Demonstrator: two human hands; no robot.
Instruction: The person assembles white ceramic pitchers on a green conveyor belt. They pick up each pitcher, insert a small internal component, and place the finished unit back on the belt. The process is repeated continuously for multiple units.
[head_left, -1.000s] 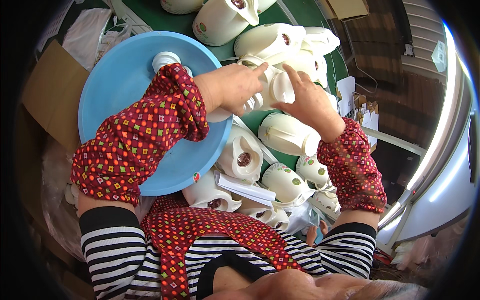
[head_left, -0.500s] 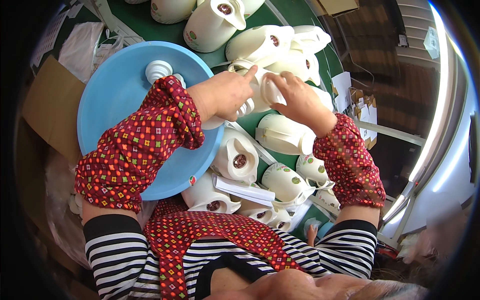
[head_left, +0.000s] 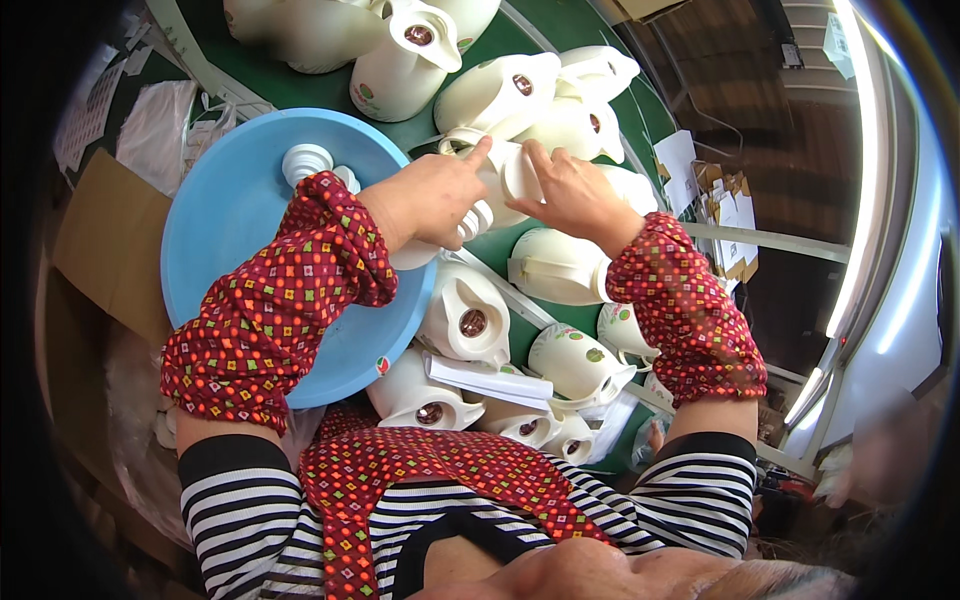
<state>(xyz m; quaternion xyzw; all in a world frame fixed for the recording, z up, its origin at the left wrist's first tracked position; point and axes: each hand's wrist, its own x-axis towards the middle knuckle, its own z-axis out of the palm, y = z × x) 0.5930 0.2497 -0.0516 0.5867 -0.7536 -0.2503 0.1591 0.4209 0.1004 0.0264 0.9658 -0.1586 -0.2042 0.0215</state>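
My left hand (head_left: pixel 428 200) reaches over the right rim of a blue basin. Its fingers are curled round white ribbed stoppers (head_left: pixel 476 220), while the index finger points up to the mouth of a cream vacuum jug (head_left: pixel 490 190). My right hand (head_left: pixel 578 192) is closed, thumb and fingers pinching a smooth cream lid (head_left: pixel 521 176) at this jug. The hands partly cover the jug's body. Inside the blue basin (head_left: pixel 215 310) lies another white ribbed stopper (head_left: pixel 306 162), with a second one partly behind my left sleeve.
Cream jugs, several with reddish shiny openings, crowd the green table (head_left: pixel 330 85) beyond and nearer to me, one jug (head_left: pixel 465 315) close below my hands. Folded white paper (head_left: pixel 488 380) lies on the near jugs. Cardboard (head_left: pixel 112 245) stands left of the basin.
The whole view has shifted slightly. My right hand's fingers have drawn closer together on the lid. My left hand stays by the jug with its index finger raised.
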